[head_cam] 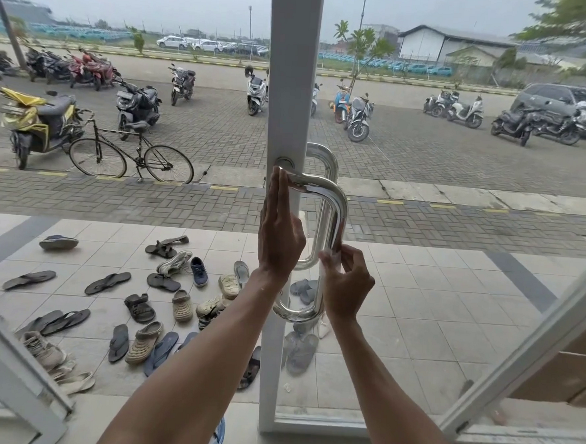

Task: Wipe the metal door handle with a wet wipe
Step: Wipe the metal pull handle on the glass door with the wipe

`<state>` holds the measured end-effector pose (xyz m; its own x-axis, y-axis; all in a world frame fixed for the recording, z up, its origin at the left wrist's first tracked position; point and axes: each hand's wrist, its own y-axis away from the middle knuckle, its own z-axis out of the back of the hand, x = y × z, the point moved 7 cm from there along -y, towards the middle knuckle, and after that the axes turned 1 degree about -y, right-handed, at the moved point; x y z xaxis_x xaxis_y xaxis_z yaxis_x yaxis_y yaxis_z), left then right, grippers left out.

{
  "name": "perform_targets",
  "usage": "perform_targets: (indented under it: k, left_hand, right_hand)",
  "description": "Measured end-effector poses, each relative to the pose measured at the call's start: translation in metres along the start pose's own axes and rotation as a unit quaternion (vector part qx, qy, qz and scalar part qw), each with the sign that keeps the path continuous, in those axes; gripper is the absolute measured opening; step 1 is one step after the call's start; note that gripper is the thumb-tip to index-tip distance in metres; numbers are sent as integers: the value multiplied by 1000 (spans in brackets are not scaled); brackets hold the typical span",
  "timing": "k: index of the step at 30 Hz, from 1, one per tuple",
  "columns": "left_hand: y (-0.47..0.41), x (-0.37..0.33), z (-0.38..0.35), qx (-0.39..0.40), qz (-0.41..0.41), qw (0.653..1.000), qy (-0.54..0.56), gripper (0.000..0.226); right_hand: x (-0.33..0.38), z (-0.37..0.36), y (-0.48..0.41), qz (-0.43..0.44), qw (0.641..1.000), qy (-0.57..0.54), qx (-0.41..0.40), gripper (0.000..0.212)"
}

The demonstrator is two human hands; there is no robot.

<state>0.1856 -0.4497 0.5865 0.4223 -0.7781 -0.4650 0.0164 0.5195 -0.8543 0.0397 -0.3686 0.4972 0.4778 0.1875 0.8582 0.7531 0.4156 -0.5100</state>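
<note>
A shiny metal D-shaped door handle (335,210) is fixed to the white frame (291,84) of a glass door at the centre. My left hand (279,231) lies flat with straight fingers against the frame, fingertips by the handle's top bend. My right hand (346,283) grips a white wet wipe (327,258) wrapped round the lower part of the handle's upright bar. A second matching handle shows behind the glass.
Several sandals and shoes (163,293) lie scattered on the tiled porch beyond the glass. A bicycle (131,153) and parked motorbikes stand on the paved lot farther out. White window frames slant in at the lower left and at the lower right (523,359).
</note>
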Motion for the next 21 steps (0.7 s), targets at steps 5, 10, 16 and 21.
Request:
perform_targets:
  k: [5,10,16,21]
  left_hand:
    - [0,1,0,7,-2,1000,-7,77]
    - [-2,6,0,11,-10,1000,-9,75]
    - [-2,8,3,1,-10,1000,1,73]
    - [2,7,1,-22,29,999,21,76]
  right_hand:
    - [54,1,-37,44,996,-73,-10,37]
    - [107,-11,-66,180,982,15,47,38]
    - [132,-25,-75,276,946,103,132,39]
    - [161,-53,-82,303,895,239,223,40]
